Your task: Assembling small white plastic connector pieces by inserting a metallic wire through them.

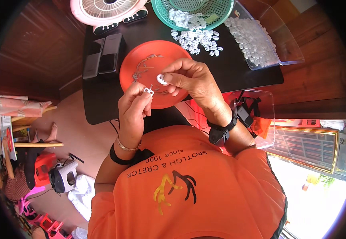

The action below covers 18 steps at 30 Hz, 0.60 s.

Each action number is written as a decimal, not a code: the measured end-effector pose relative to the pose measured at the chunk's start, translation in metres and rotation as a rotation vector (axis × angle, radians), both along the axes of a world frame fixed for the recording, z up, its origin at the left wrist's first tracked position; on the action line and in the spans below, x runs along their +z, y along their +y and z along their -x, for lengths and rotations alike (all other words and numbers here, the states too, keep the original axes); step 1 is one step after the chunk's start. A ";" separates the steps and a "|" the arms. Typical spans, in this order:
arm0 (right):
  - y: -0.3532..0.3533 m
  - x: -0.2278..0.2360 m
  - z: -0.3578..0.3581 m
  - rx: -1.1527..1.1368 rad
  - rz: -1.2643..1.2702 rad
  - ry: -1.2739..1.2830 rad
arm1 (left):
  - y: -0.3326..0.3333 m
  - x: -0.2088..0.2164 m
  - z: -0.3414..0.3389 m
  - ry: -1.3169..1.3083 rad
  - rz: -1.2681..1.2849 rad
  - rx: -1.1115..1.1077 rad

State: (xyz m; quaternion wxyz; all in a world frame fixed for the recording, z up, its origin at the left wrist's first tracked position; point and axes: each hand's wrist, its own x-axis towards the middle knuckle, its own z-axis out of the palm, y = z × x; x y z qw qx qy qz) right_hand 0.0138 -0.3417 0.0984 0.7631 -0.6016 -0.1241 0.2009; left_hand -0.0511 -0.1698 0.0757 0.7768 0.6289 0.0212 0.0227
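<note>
Between the thumb and fingers of my left hand (pixel 135 104) is a small white looped plastic piece (pixel 149 92). A thin grey metal pin, maybe a screw or spring, sticks up from it. My right hand (pixel 195 79) pinches a white oval plastic piece (pixel 161 79) with an opening in it, a little above and right of the left one. The two pieces are apart. Both hands are over a round orange-red plate (pixel 129 59), on which several small grey metal pins (pixel 137 75) lie scattered.
Beyond the plate, a pile of white oval pieces (pixel 197 40) lies before a green basket (pixel 161 10). A clear bin (pixel 290 61) at right holds more. Two dark boxed devices (pixel 110 53) and a pink fan (pixel 105 18) stand at left. Another person (pixel 19 179) is low at far left.
</note>
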 end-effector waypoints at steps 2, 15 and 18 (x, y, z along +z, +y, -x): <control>0.002 0.001 0.002 0.005 0.005 0.003 | 0.000 -0.003 0.000 -0.036 -0.002 -0.017; 0.003 0.000 0.009 0.054 0.035 -0.097 | -0.001 -0.001 0.002 0.021 -0.067 -0.042; 0.004 -0.003 0.011 0.032 0.071 -0.152 | -0.002 -0.001 0.003 0.006 -0.100 -0.049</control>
